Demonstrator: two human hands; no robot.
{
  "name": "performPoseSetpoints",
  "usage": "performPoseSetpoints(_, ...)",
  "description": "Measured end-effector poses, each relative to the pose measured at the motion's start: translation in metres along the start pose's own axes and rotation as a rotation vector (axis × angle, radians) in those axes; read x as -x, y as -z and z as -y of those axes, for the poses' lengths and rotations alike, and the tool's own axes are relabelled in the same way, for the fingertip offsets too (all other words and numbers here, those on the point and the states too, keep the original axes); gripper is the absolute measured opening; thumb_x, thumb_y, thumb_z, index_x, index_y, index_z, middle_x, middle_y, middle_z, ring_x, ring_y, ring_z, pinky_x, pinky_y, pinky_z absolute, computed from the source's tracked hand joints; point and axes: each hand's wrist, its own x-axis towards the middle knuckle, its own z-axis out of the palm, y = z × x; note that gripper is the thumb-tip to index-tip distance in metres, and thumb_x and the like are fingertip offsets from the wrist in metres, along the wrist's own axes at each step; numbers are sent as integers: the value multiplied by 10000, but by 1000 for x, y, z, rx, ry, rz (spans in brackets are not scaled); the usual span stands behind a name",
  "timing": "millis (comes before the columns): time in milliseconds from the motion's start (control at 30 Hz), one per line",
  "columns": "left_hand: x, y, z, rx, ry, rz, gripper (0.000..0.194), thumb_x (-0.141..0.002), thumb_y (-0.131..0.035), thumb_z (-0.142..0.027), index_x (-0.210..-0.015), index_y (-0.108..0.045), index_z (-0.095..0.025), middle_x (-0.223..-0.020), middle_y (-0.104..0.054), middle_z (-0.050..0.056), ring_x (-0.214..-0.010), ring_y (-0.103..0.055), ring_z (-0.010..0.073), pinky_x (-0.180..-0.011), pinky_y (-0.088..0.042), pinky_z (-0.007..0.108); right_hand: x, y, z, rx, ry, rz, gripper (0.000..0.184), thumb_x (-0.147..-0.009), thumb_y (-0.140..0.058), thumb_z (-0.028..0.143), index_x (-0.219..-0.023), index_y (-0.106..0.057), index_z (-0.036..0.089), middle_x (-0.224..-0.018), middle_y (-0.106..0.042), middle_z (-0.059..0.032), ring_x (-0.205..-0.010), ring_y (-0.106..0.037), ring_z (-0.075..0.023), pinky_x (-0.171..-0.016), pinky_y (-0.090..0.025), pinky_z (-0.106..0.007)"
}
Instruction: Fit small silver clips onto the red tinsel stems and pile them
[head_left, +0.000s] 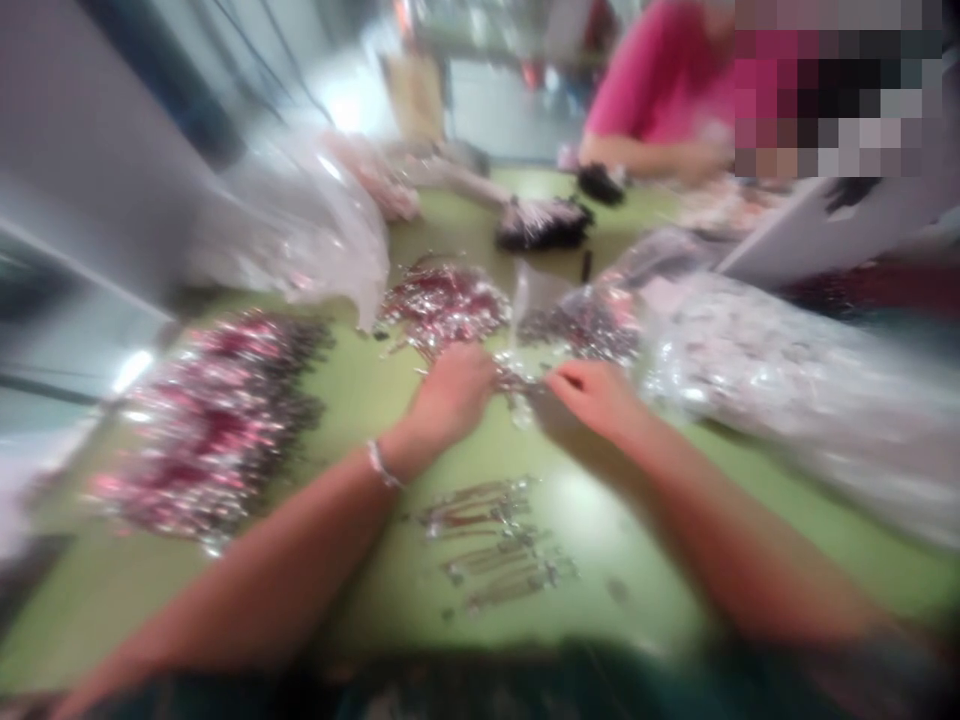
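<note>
My left hand (pixel 456 392), with a pale band on the wrist, is closed over the middle of the table. Facing it, my right hand (pixel 594 396) is closed in a pinch. A thin shiny strand (pixel 519 380) stretches between the fingers of both hands, blurred by motion. Just beyond my left hand lies a loose pile of red and silver strands (pixel 450 305). Several brownish strands with shiny ends (pixel 487 545) lie in rows on the table nearer to me.
A large heap of pink and silver strands (pixel 217 430) covers the left side of the green table (pixel 360 610). Clear plastic bags (pixel 322 230) stand at the back left, and a filled bag (pixel 787 370) lies right. Beyond a dark-tipped bundle (pixel 544 222) sits a person in pink (pixel 660 90).
</note>
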Motion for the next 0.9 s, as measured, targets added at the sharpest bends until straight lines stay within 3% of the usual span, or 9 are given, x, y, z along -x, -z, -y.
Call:
performPoseSetpoints(67,-1,-3,2,76,-1,-62,184,-883,-553,-130,-769,-695,-161,-812,-648,71,-830,-547,217,-805,-450,381,-10,-7,-8,129,-56,-108,292,-916,-476,345,-771,-680,195,-828,-684,-72,-738,-569,-183,-633,-350,-314)
performPoseSetpoints(167,-3,4,5,285,38,-229,113,-841,-646,-168,-749,-706,-191,-796,-685,37,-823,-588,196,-833,-461,373,-18,-17,-12,250,-101,-127,266,-907,-505,393,-893,-675,187,-957,-671,-104,-808,-585,-215,-635,-357,-321)
performPoseSetpoints(300,-3,17,8,698,316,-379,48,-796,-710,-246,-803,-707,-198,-836,-726,24,-798,-643,168,-782,-499,328,-16,-23,-9,339,-84,-88,231,-920,-456,295,-928,-651,170,-976,-654,-119,-835,-583,-220,-663,-378,-331)
performPoseSetpoints(367,-3,20,12,950,468,-396,130,-804,-706,-309,-857,-693,-191,-847,-740,38,-763,-663,158,-714,-515,297,-14,-22,-9,359,-75,-84,227,-914,-440,258,-920,-647,164,-972,-649,-124,-826,-579,-218,-670,-383,-336)
performPoseSetpoints(467,-3,19,21,1184,582,-386,223,-778,-731,-362,-863,-666,-167,-816,-745,55,-724,-680,153,-677,-527,275,-14,-18,-15,314,-45,-57,201,-899,-462,248,-894,-644,163,-943,-652,-123,-799,-579,-214,-671,-389,-337)
performPoseSetpoints(600,-3,16,31,1260,662,-386,295,-711,-787,-388,-830,-678,-141,-745,-725,40,-656,-656,123,-663,-522,243,-16,-15,-26,182,24,-25,160,-877,-508,234,-851,-653,172,-899,-671,-113,-808,-589,-219,-703,-409,-336)
performPoseSetpoints(733,-4,17,33,1301,592,-468,253,-719,-777,-361,-831,-690,-152,-757,-715,22,-710,-662,117,-731,-523,240,-17,-13,-31,97,34,-25,171,-869,-538,261,-813,-682,187,-876,-689,-97,-809,-603,-222,-715,-424,-337)
performPoseSetpoints(833,-4,22,29,1220,531,-553,176,-775,-716,-322,-850,-672,-169,-728,-677,-1,-697,-640,106,-715,-510,232,-15,-12,-31,22,16,-117,182,-871,-555,289,-845,-713,201,-906,-715,-88,-837,-622,-225,-744,-436,-344)
performPoseSetpoints(900,-4,26,22,1122,509,-541,127,-827,-655,-306,-864,-653,-185,-710,-642,-14,-651,-598,92,-655,-488,221,-12,-11,-28,-41,-2,-225,203,-882,-543,289,-912,-725,204,-935,-730,-84,-837,-634,-223,-756,-442,-349)
